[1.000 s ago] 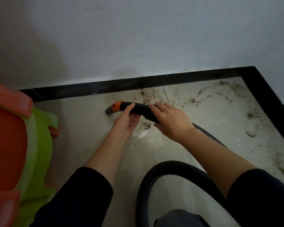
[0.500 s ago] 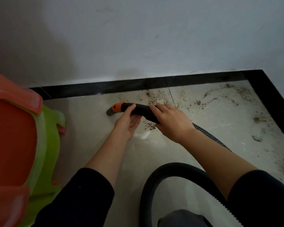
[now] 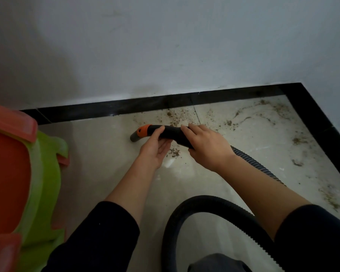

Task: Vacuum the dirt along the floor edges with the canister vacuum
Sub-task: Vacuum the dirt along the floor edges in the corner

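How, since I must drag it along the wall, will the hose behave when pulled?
Probably floppy: the hose lies in a loose loop. Its ribs suggest it bends readily yet may spring back. On the smooth floor it likely slides easily.

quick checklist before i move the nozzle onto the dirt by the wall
1. Grip: ok. The left hand and right hand both hold the handle.
2. Nozzle tip on the floor: cannot tell. It is low, but contact is unclear.
3. Tip over dirt: not ok. It points left at bare tile, and the dirt lies to the right along the baseboard.
4. Hose: ok. It lies in a loose loop with no kink visible.
5. Stools: ok. They are apart from the tip.
6. Suction on: cannot tell.
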Demonstrator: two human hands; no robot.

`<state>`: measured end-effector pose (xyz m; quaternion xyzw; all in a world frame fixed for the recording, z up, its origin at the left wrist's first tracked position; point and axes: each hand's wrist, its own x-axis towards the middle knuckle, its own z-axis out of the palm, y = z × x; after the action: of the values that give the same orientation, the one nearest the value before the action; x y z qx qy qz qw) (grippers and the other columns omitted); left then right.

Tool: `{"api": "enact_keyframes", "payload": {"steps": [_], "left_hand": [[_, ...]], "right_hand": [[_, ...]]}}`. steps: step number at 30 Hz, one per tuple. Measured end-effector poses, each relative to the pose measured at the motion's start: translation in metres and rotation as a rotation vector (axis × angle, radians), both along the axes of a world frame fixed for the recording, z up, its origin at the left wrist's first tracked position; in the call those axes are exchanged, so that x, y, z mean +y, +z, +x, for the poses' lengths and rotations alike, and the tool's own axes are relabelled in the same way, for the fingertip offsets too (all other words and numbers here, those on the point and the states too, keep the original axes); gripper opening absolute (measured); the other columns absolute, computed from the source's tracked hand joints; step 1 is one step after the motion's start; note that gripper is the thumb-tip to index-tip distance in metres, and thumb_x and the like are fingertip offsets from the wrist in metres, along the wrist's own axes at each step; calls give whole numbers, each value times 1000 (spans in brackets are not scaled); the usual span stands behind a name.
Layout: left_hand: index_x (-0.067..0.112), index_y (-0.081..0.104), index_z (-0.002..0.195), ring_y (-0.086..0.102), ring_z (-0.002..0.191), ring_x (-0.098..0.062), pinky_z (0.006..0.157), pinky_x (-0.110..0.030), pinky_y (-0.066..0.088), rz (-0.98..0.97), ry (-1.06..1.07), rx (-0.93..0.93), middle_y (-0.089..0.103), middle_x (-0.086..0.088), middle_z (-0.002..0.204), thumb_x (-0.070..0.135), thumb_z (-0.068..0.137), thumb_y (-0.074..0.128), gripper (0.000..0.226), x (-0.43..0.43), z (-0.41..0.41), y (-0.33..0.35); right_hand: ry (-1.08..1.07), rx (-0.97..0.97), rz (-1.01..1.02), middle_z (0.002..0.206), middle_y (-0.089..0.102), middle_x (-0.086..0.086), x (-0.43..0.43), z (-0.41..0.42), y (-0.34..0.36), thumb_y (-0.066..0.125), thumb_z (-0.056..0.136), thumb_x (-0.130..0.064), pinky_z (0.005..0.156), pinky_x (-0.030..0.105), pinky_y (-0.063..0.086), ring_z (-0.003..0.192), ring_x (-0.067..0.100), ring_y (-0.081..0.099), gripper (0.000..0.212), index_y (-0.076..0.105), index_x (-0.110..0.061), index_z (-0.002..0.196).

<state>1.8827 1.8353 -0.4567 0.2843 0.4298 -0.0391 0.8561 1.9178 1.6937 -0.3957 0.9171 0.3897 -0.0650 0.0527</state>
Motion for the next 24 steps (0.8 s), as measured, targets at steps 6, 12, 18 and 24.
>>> {"api": "enact_keyframes", "payload": {"steps": [6, 12, 18, 24], "left_hand": [[5, 59, 115, 67, 94, -19, 87, -27, 52, 23, -36, 4, 70, -14, 100, 22, 90, 68, 31, -7, 7, 3], [6, 58, 115, 67, 89, -18, 86, -26, 52, 44, -32, 5, 70, -13, 95, 21, 91, 68, 30, 0, 7, 5], [7, 58, 108, 66, 89, -17, 92, -27, 50, 70, -3, 16, 69, -12, 94, 21, 91, 67, 23, 9, -3, 4], [8, 59, 104, 66, 91, -18, 94, -28, 50, 80, 30, 26, 68, -13, 100, 22, 92, 66, 20, 17, -8, 6]], "right_hand": [[-27, -2, 28, 135, 48, 6, -11, 3, -1, 54, 92, -17, 89, 35, 46, 114, 25, 49, 63, 28, -13, 148], [-36, -16, 47, 135, 49, 5, -4, 2, -5, 55, 92, -17, 89, 35, 47, 115, 25, 49, 62, 28, -13, 147], [10, -21, 50, 137, 48, 8, 6, -3, -7, 56, 91, -17, 90, 37, 46, 117, 26, 48, 63, 29, -11, 147], [38, -39, 60, 136, 49, 7, 17, -6, -7, 55, 92, -17, 89, 34, 45, 117, 25, 49, 59, 30, -12, 146]]}}
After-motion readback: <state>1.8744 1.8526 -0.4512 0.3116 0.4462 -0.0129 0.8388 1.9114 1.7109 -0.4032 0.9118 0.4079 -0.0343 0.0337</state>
